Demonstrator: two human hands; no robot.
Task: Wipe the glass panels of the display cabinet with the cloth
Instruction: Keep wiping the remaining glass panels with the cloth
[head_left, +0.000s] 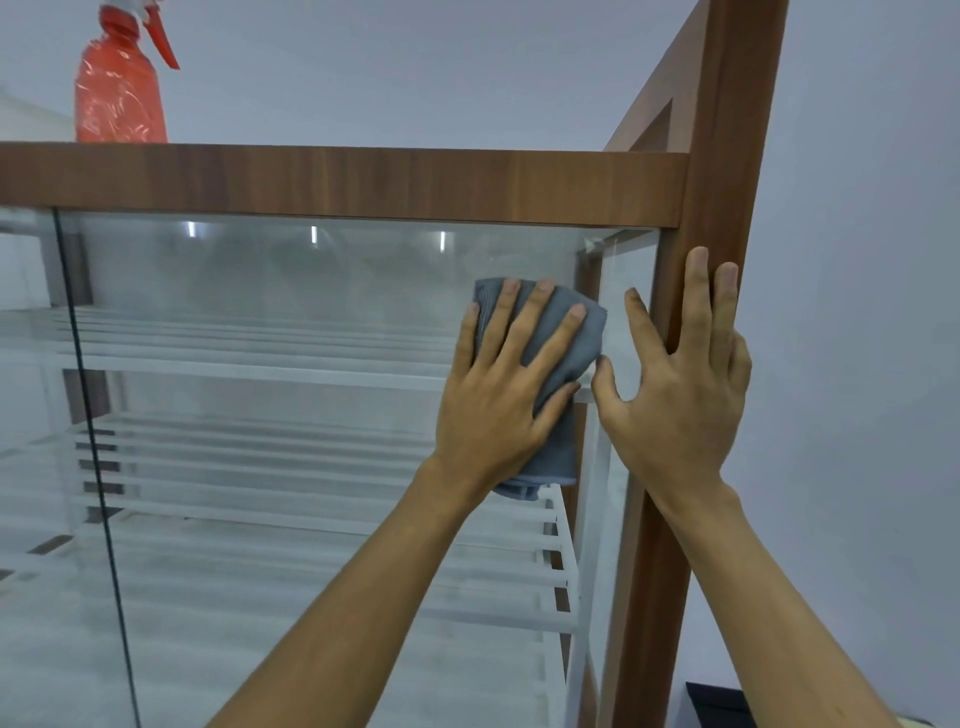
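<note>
L hand (498, 384) flat, fingers spread, pressed grey cloth (558, 447) on front glass panel (311, 291), upper-R corner. R hand (685, 384) fingers straight, braced on wooden post (727, 156), held nothing. Glass looked hazy elsewhere; judged wiping partway, 2nd panel (31, 364) prob. undone.

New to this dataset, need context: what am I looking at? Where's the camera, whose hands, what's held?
No machine here: a person works with bare hands, and the single picture comes from a camera worn on their head, looking forward and down. So both forearms enter from the bottom. In front stands a display cabinet, brown wood around a glass panel; white slatted shelves show through it. The left hand presses a folded grey cloth flat against the glass, fingers straight and spread. The right hand rests open on the right corner post, holding nothing. A red spray bottle stands on the cabinet's top, at the left.
</note>
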